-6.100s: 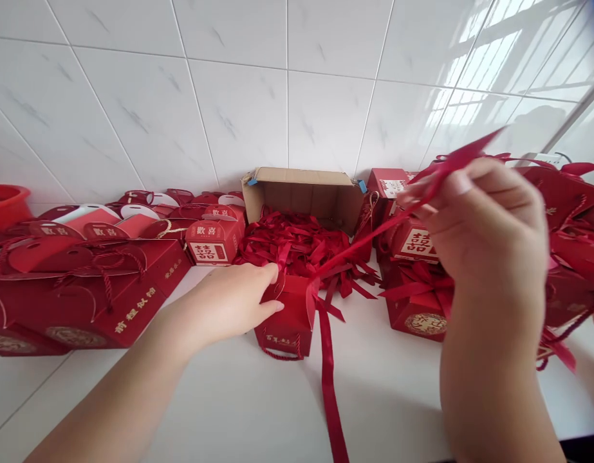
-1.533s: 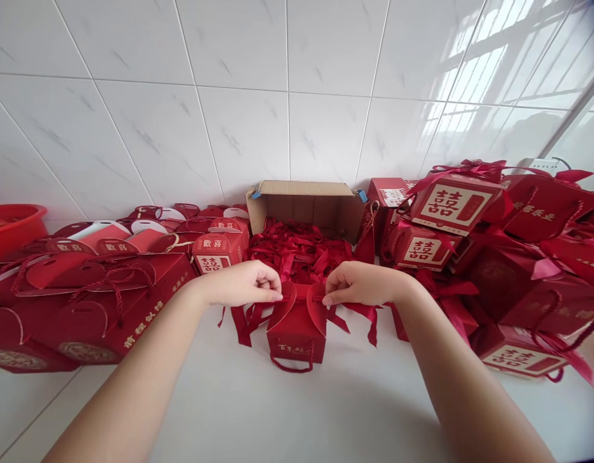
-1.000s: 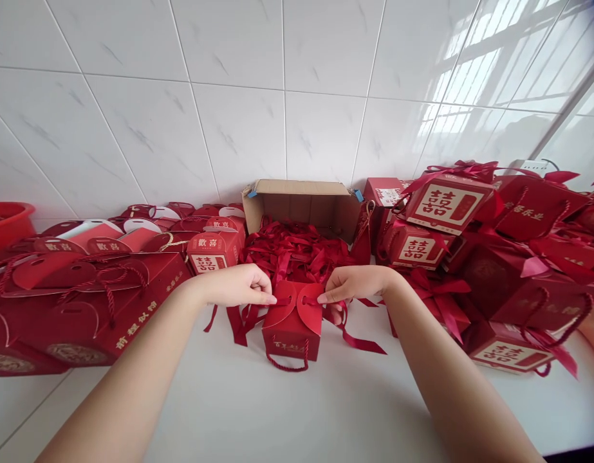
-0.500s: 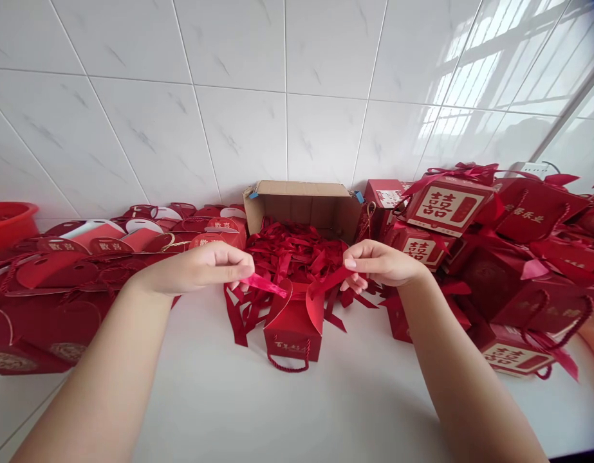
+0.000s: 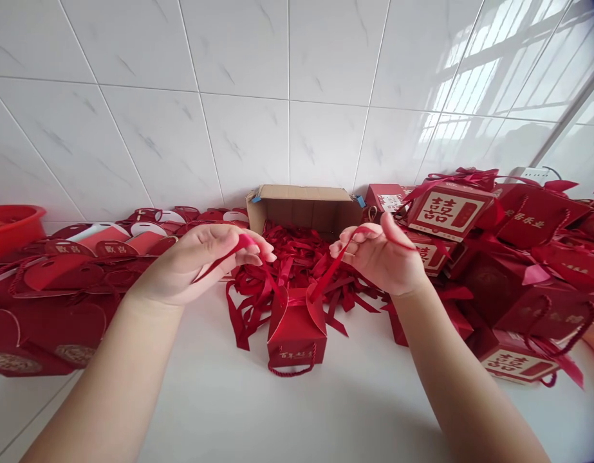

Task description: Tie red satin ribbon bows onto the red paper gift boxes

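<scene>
A small red gift box (image 5: 297, 331) with a twisted cord handle (image 5: 291, 371) stands upright on the white table, its top flaps drawn together. A red ribbon (image 5: 326, 275) runs out of its top to both sides. My left hand (image 5: 204, 257), left of the box, has one ribbon end between thumb and fingers, with its tail lying along the palm. On the right, my right hand (image 5: 381, 257) is turned palm up, thumb raised, and the other end passes over its fingers. Both hands are above the box and apart from it.
Behind the box, a cardboard carton (image 5: 304, 193) lies with loose red ribbons (image 5: 301, 251) spilling out. Red boxes (image 5: 79, 276) crowd the left, beside a red basin (image 5: 11, 231). Stacked boxes with bows (image 5: 451, 212) stand on the right. A tiled wall (image 5: 243, 128) rises behind.
Both hands have turned palm up with fingers loosened and the ribbon now running across them. A ribbon crossing now shows at the box top. The view has shifted slightly.
</scene>
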The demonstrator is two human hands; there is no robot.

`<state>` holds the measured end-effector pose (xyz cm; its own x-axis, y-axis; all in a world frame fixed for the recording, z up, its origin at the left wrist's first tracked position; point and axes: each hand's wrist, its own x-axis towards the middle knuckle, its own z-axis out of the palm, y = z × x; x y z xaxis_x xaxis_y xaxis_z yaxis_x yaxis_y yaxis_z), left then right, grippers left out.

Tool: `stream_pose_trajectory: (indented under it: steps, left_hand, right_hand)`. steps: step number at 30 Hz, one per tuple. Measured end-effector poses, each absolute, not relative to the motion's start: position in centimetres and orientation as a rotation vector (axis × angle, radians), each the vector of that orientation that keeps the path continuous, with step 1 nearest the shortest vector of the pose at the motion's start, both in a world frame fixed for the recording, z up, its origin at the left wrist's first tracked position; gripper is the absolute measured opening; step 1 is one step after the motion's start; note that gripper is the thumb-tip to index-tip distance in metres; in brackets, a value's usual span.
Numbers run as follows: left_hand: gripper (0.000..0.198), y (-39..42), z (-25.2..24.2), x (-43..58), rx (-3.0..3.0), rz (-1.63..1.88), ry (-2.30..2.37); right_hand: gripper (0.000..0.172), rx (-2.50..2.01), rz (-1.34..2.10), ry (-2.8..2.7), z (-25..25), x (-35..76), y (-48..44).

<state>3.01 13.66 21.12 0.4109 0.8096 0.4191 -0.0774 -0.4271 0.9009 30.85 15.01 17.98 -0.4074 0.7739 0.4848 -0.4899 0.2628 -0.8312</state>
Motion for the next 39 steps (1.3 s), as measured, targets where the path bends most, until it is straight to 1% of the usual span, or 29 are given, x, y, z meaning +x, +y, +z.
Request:
stream_pose_trajectory:
  steps: [2, 4, 5, 7, 12, 15, 19, 22, 33, 39]
  left_hand:
    - [0.024, 13.4, 21.3, 3.4, 1.627, 1.243, 0.564]
    - [0.028, 13.1, 21.4, 3.8, 1.547, 1.283, 0.518]
    - [0.031, 13.0, 21.5, 4.0, 1.513, 1.304, 0.506]
    - [0.036, 12.8, 21.6, 4.5, 1.468, 1.346, 0.502]
    - [0.025, 12.2, 21.2, 5.4, 1.509, 1.495, 0.494]
    - [0.027, 12.0, 21.0, 5.6, 1.553, 1.528, 0.546]
    - [0.038, 11.8, 21.0, 5.6, 1.559, 1.479, 0.521]
    - [0.041, 11.7, 21.0, 5.5, 1.566, 1.467, 0.508]
    - [0.036, 11.3, 21.2, 5.7, 1.569, 1.5, 0.473]
    - [0.031, 10.8, 21.6, 5.8, 1.562, 1.54, 0.499]
  right_hand:
    - [0.05, -0.288, 1.385, -1.376, 18.4, 30.7, 14.6]
    - [0.057, -0.306, 1.323, -1.372, 18.9, 30.6, 14.2]
    - [0.058, -0.317, 1.286, -1.376, 19.0, 30.5, 14.0]
    - [0.054, -0.342, 1.204, -1.389, 19.2, 30.3, 13.6]
    - [0.033, -0.382, 0.956, -1.465, 19.1, 29.6, 12.8]
    - [0.024, -0.388, 0.821, -1.503, 18.9, 29.4, 12.5]
    - [0.026, -0.37, 0.804, -1.507, 18.7, 29.5, 12.5]
    - [0.026, -0.353, 0.826, -1.499, 18.8, 29.6, 12.5]
    - [0.028, -0.342, 0.826, -1.484, 19.4, 30.2, 12.2]
    - [0.026, -0.328, 0.806, -1.467, 19.9, 30.9, 11.8]
